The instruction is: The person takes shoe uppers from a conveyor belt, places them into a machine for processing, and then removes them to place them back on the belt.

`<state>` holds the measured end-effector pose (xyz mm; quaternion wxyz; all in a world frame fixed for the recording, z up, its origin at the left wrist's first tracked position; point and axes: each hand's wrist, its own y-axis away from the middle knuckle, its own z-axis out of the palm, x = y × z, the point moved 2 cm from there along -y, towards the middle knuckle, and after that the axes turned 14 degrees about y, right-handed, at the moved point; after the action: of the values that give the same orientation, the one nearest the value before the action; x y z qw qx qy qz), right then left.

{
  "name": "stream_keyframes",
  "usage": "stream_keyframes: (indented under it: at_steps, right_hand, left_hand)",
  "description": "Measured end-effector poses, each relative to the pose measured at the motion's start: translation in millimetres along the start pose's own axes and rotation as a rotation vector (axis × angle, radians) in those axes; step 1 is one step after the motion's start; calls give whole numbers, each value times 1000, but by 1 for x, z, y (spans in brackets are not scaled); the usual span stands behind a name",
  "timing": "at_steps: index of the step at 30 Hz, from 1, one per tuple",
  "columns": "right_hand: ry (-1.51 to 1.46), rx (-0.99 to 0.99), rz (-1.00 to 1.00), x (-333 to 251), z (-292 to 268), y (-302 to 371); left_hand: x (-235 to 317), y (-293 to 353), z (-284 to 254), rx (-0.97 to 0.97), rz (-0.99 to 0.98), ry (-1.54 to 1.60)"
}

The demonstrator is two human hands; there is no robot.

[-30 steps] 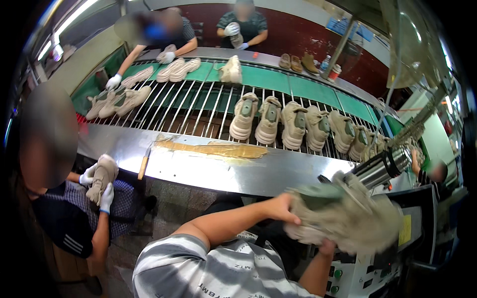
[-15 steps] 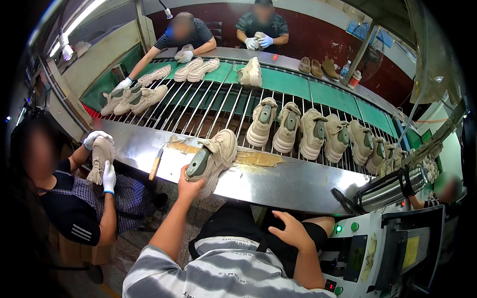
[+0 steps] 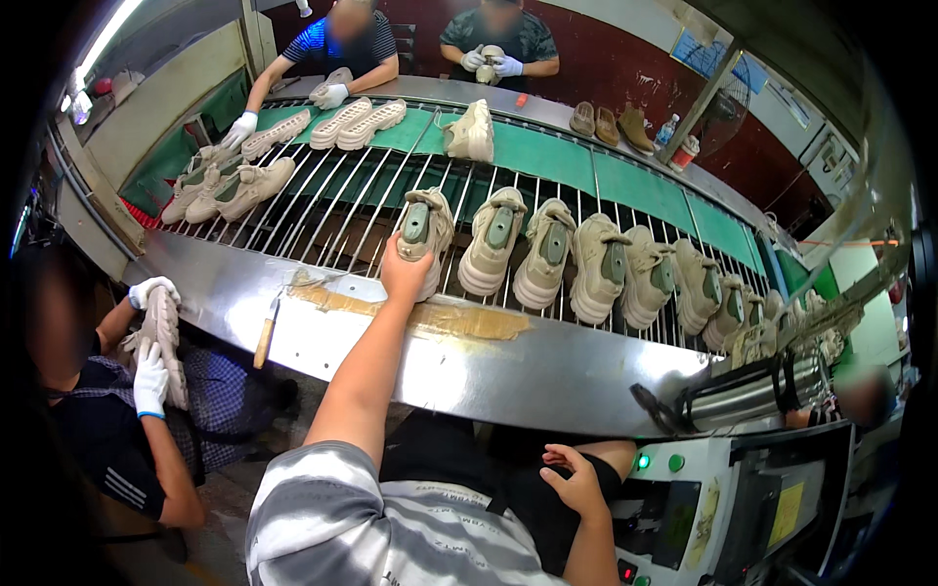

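Well to the left of the grip, and nearer the wearer, a seated co-worker's white-gloved hands (image 3: 151, 376) hold a beige shoe (image 3: 166, 337) on its side. Left of the grip and farther off, three more beige shoes (image 3: 256, 188) lie close together on the metal rods (image 3: 337, 215); nearer in, a wooden-handled knife (image 3: 264, 342) lies on the steel ledge (image 3: 469, 381), to the lower left of the grip. Beyond the grip, a little left, pale soles (image 3: 371, 124) lie on the green sheeting (image 3: 415, 137). The left hand (image 3: 403, 271), arm stretched forward, is closed around the heel end of the held shoe (image 3: 428, 220), which has a green insert in its opening; the shoe is at the near edge of the rods, but whether they bear its weight cannot be told. Just below the grip runs a tan patch (image 3: 469, 320) on the ledge. Immediately right of the grip begins a row of similar shoes (image 3: 493, 239), heels toward the wearer. Lower right of the grip, the right hand (image 3: 576, 479) hovers near the lap, fingers loosely curled, with nothing visible in it. Farther right stand a control box (image 3: 705, 518) and a shiny metal cylinder (image 3: 747, 393).
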<state>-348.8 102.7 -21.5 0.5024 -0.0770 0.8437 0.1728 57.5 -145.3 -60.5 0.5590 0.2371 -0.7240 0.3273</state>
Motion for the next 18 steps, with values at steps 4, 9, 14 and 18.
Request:
stream_keyframes:
  at_steps: [4, 9, 14, 18]
  right_hand:
    - [-225, 19, -148, -32, -26, -87]
    - [-322, -20, -292, -99, -48, -304]
    - [-284, -39, -49, -121, -62, -558]
    - [-21, -8, 50, -130, -22, -749]
  left_hand:
    - [-28, -32, 43, 30, 55, 50]
    - [-60, -40, 44, 23, 83, 88]
    - [-59, -38, 61, -156, 100, 165]
    - [-71, -38, 40, -107, 121, 234]
